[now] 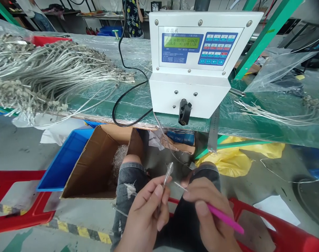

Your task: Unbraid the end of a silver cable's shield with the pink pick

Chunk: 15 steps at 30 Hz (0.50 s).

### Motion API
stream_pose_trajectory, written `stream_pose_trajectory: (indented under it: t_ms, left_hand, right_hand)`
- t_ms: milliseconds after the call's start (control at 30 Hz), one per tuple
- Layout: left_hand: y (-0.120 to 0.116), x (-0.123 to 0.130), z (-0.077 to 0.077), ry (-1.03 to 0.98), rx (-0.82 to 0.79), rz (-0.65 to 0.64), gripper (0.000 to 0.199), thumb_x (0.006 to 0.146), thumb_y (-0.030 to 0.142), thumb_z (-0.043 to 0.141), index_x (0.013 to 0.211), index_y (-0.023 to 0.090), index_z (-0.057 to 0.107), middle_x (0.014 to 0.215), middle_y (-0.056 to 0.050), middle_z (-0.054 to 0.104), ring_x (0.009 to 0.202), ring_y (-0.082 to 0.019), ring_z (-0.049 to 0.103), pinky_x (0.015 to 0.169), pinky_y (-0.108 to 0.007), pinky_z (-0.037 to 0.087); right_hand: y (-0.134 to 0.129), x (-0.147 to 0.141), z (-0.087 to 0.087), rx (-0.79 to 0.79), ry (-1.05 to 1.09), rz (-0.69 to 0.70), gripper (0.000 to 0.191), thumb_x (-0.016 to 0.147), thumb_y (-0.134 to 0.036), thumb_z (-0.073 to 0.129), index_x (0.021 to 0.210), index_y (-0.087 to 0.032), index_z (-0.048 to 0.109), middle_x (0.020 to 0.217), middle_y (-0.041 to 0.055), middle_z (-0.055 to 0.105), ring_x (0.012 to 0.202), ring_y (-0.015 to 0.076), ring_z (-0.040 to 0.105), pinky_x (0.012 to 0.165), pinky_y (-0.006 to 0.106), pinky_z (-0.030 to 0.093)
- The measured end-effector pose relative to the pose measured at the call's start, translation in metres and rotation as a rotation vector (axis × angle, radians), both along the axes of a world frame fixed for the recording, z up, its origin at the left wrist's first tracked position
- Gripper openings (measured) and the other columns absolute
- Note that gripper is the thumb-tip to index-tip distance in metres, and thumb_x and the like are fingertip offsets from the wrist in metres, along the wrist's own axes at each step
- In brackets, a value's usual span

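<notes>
Above my lap, my left hand (pixel 151 206) pinches a cable end (pixel 169 171) between thumb and fingers, its silvery tip pointing up and away from me. Part of the same cable seems to trail out below, near my left knee. In my right hand (pixel 210 206) is a pink-handled tool (pixel 225 218) with a thin metal shaft (pixel 180 186), aimed at the cable end. A small gap appears between the shaft's tip and the cable. The exact kind of tool tip is too small to tell.
A white machine (pixel 189 87) with display, keypad and black chuck (pixel 185 112) stands on the green bench (pixel 133 108). Bundled white cables (pixel 51 70) lie left, more cables (pixel 280 113) right. Below are a cardboard box (pixel 93 164), blue bin (pixel 67 157) and yellow bag (pixel 235 159).
</notes>
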<state>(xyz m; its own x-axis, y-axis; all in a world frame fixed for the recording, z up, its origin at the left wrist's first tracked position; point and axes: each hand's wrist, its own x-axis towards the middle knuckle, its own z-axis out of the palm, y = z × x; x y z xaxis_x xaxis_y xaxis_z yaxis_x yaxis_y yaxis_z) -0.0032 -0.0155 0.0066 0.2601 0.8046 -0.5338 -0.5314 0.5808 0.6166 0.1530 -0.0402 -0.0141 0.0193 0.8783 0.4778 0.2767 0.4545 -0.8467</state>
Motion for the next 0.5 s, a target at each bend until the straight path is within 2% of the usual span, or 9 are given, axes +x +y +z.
stream_pose_trajectory:
  t_ms: [167,367,500]
  left_hand:
    - [-0.0003,-0.0015,-0.0005,-0.008,-0.001,-0.006,0.023,0.082,0.037,0.076,0.096,0.02,0.079,0.063,0.004,0.056,0.037,-0.001,0.039,0.043,-0.018,0.026]
    - [-0.0014,0.0013,0.0029,-0.008,-0.01,0.029,0.023,0.076,0.037,0.082,0.091,0.019,0.081,0.062,0.003,0.058,0.036,-0.001,0.041,0.041,-0.017,0.025]
    - [-0.0014,0.002,0.0029,-0.011,-0.009,0.028,0.024,0.075,0.037,0.083,0.09,0.019,0.081,0.06,0.004,0.057,0.035,0.0,0.04,0.042,-0.017,0.025]
  right_hand:
    - [0.0017,-0.0086,0.0031,-0.005,-0.04,0.073,0.018,0.092,-0.011,0.05,0.099,-0.021,0.063,0.09,0.0013,0.067,0.085,0.0148,0.062,0.085,0.033,0.048]
    - [0.0041,-0.0119,0.0024,0.067,-0.052,0.07,0.021,0.088,-0.008,0.049,0.098,-0.02,0.063,0.088,0.0014,0.067,0.082,0.0132,0.062,0.083,0.03,0.049]
    - [0.003,-0.0125,0.001,0.044,-0.051,0.076,0.023,0.087,-0.007,0.049,0.101,-0.02,0.062,0.091,0.0012,0.067,0.085,0.0131,0.062,0.086,0.03,0.048]
